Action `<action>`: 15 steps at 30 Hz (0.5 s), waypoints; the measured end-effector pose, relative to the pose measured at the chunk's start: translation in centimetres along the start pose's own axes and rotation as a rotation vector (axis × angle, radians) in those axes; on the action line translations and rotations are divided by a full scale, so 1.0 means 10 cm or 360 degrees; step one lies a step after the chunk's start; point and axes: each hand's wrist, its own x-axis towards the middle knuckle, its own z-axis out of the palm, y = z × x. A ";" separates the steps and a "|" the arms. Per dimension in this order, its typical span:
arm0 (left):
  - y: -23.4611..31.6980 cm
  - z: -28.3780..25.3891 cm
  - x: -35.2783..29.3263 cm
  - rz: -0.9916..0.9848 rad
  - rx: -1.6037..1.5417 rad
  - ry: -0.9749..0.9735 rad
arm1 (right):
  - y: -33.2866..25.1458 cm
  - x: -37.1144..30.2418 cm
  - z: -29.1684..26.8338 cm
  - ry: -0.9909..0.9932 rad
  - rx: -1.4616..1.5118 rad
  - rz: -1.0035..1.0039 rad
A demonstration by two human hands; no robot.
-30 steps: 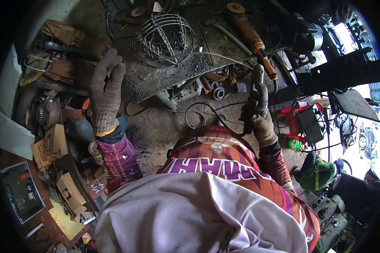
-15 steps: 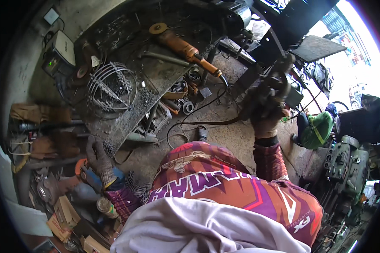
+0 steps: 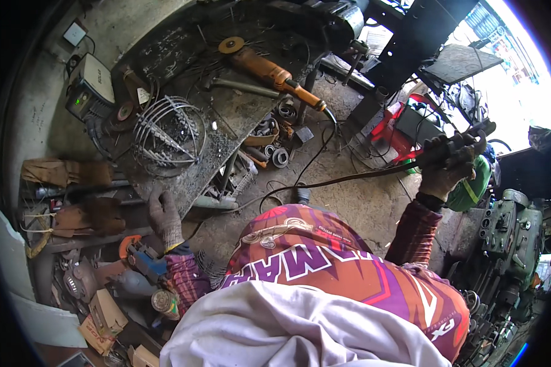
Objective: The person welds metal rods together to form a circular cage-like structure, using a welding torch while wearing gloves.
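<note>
My right hand (image 3: 448,170), in a dark-palmed work glove, is raised off to the right. Its fingers are closed around a dark welding electrode holder (image 3: 482,129), whose thick black cable (image 3: 349,183) trails left across the floor. My gloved left hand (image 3: 164,215) rests at the near corner of the metal workbench (image 3: 150,183), with its fingers laid over the edge and no object seen in it. Beyond it on the bench sits a round cage of bent metal rods (image 3: 170,133).
An orange angle grinder (image 3: 260,67) and a hammer (image 3: 242,87) lie on the bench. A welding machine (image 3: 92,85) with a green light stands at left. Red plastic chair (image 3: 393,137), green-clad person (image 3: 474,183) and green machine (image 3: 511,238) are on the right.
My right hand has swung right and closer to me with the electrode holder, drawing the cable straighter. My left hand has shifted slightly right and forward onto the bench corner.
</note>
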 end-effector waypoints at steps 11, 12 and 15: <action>0.16 0.03 -0.07 0.0021 0.0220 0.0020 | -0.11 0.52 -0.02 0.0718 -0.1708 -0.0010; 0.14 0.00 -0.07 0.0053 0.0251 0.0012 | -0.11 0.58 0.14 0.0908 -0.1552 0.0106; 0.15 -0.02 -0.08 0.0082 0.0237 -0.0016 | -0.29 0.92 -0.21 0.0190 -0.3379 -0.0556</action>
